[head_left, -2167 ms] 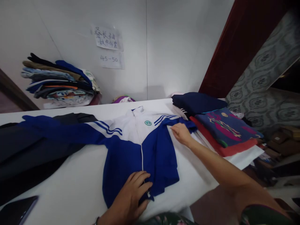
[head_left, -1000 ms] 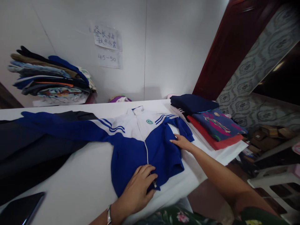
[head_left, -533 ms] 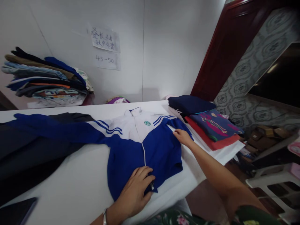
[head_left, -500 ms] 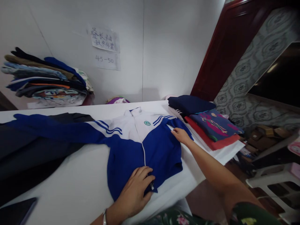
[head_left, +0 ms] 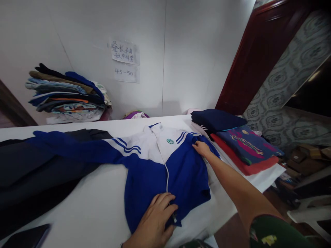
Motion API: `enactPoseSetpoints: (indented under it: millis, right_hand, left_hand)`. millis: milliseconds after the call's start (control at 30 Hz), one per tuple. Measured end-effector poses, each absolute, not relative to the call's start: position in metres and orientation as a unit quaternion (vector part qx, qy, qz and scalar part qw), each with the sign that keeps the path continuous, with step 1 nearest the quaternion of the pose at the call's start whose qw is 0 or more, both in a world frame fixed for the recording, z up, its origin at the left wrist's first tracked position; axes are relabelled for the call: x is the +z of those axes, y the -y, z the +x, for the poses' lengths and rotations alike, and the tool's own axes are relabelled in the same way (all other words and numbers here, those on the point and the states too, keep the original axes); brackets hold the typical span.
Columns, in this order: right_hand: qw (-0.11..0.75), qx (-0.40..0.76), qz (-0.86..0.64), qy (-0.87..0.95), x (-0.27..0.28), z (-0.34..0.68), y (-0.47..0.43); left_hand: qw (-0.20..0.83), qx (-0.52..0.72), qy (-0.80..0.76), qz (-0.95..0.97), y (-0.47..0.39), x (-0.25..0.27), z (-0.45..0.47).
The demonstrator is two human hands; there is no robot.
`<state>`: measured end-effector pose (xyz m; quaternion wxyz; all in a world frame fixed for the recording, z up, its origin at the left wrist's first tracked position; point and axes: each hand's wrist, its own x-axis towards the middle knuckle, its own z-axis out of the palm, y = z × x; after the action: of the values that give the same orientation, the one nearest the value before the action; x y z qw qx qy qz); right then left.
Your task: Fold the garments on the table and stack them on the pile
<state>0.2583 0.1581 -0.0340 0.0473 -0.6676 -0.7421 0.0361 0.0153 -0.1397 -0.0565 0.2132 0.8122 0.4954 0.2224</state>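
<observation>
A blue and white zip-up jacket (head_left: 147, 179) lies front up on the table, its collar away from me. Three stripes run over each shoulder, and a round green badge sits on the white chest. My left hand (head_left: 157, 218) is at the bottom hem by the zip, with fingers curled over the cloth; a small metal piece shows beside the fingertips. At the jacket's right side, near the underarm, my right hand (head_left: 202, 148) pinches the blue cloth between thumb and fingers. One sleeve stretches left over a dark grey garment (head_left: 51, 175); the other lies partly behind my right hand.
Folded clothes (head_left: 238, 143) are stacked on the table's right end. A taller clothes pile (head_left: 69, 93) stands at the back left. A dark flat device (head_left: 28, 237) lies at the front left corner. Handwritten paper signs (head_left: 126, 53) hang on the wall. A white stool (head_left: 307, 213) stands at right.
The whole view has shifted, so things appear farther right and lower. My right hand has moved slightly inward and up along the jacket's side. My left hand stays at the hem.
</observation>
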Motion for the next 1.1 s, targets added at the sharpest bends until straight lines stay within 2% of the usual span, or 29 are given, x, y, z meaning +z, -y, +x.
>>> enactPoseSetpoints:
  millis: [133, 267, 333, 533, 667, 800, 967, 1033, 1100]
  right_hand:
    - [0.064, -0.058, -0.664, 0.743, -0.024, 0.283, -0.159]
    - [-0.047, -0.065, -0.706, 0.704, -0.025, 0.305, -0.164]
    - [-0.063, -0.056, -0.700, 0.710, -0.021, 0.309, -0.171]
    - [0.002, -0.131, -0.670, 0.730, 0.043, 0.316, -0.222]
    - [0.123, -0.205, -0.660, 0.712, 0.084, 0.320, -0.260]
    - [0.175, -0.173, -0.647, 0.721, 0.085, 0.304, -0.272]
    - [0.126, 0.016, -0.587, 0.799, 0.083, 0.278, -0.270]
    - [0.150, 0.012, -0.574, 0.805, 0.095, 0.279, -0.275]
    - [0.196, -0.066, -0.587, 0.783, 0.110, 0.286, -0.283]
  left_hand:
    - [0.211, 0.210, -0.478, 0.826, 0.135, -0.061, 0.014]
    - [0.204, 0.229, -0.456, 0.836, 0.132, -0.066, 0.011]
    - [0.201, 0.238, -0.445, 0.840, 0.130, -0.068, 0.010]
    - [0.192, 0.262, -0.440, 0.837, 0.128, -0.073, 0.011]
    - [0.209, 0.262, -0.442, 0.832, 0.127, -0.075, 0.010]
    - [0.225, 0.255, -0.435, 0.834, 0.126, -0.074, 0.009]
    - [0.211, 0.251, -0.439, 0.836, 0.126, -0.073, 0.008]
    - [0.210, 0.244, -0.438, 0.839, 0.126, -0.071, 0.008]
    - [0.212, 0.237, -0.440, 0.840, 0.126, -0.069, 0.009]
